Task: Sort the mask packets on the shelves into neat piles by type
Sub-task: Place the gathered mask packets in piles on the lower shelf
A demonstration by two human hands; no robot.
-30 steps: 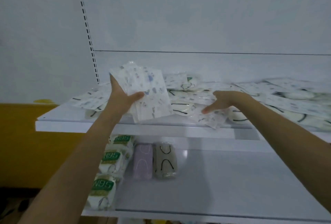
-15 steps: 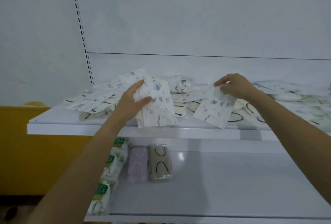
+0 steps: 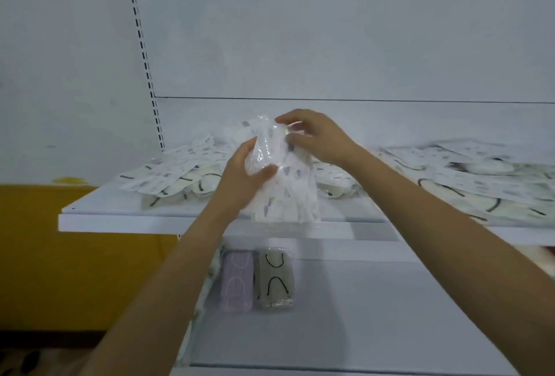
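The left hand (image 3: 244,178) grips a bundle of printed mask packets (image 3: 282,183) from below, and the right hand (image 3: 312,138) pinches its top edge — both closed on it, above the upper shelf (image 3: 126,221). Gathering one type seems underway; next, square the bundle and set it down clear of the loose packets (image 3: 177,171) — unsorted on both sides.

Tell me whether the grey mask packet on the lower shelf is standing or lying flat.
Lying flat: the grey mask packet shows its broad face with black ear loops, beside the lilac packet.
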